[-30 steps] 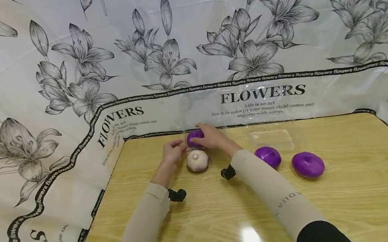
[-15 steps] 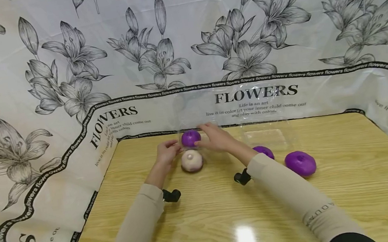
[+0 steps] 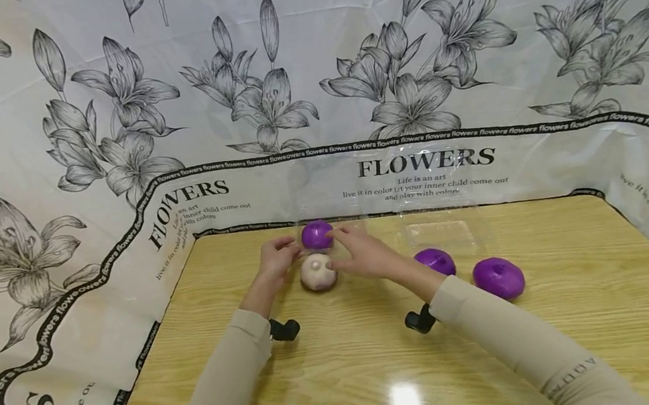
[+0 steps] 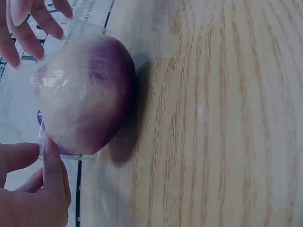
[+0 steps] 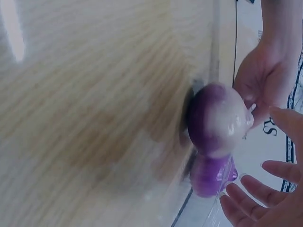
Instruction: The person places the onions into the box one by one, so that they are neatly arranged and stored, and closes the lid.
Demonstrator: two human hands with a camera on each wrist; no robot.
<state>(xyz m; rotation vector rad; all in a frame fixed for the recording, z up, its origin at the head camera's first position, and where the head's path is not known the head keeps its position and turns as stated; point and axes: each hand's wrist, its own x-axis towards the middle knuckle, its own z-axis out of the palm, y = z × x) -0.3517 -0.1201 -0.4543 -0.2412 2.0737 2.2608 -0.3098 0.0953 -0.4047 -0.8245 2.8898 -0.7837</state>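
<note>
My left hand [image 3: 279, 259] pinches the rim of a clear plastic box [image 4: 41, 149] between thumb and fingers. In that box, by the back wall, sits a shiny purple round onion-like piece [image 3: 317, 235]. Just in front of the box, on the table, stands a white-and-purple onion-shaped piece [image 3: 317, 272] with a small nub on top. My right hand [image 3: 364, 252] hovers at its right side with fingers spread. In the right wrist view, a gap shows between those fingers and the white-and-purple piece [image 5: 218, 120].
To the right, a second clear plastic box [image 3: 441, 235] stands with its lid raised. Two more purple round pieces, one nearer [image 3: 499, 278] and one closer to that box [image 3: 435, 262], lie on the wooden table [image 3: 334, 377]. Flower-printed cloth [image 3: 274, 188] walls the back and left.
My right hand has let go of the purple piece in the box and come back toward the white-and-purple piece. My left hand stays at the box's left edge.
</note>
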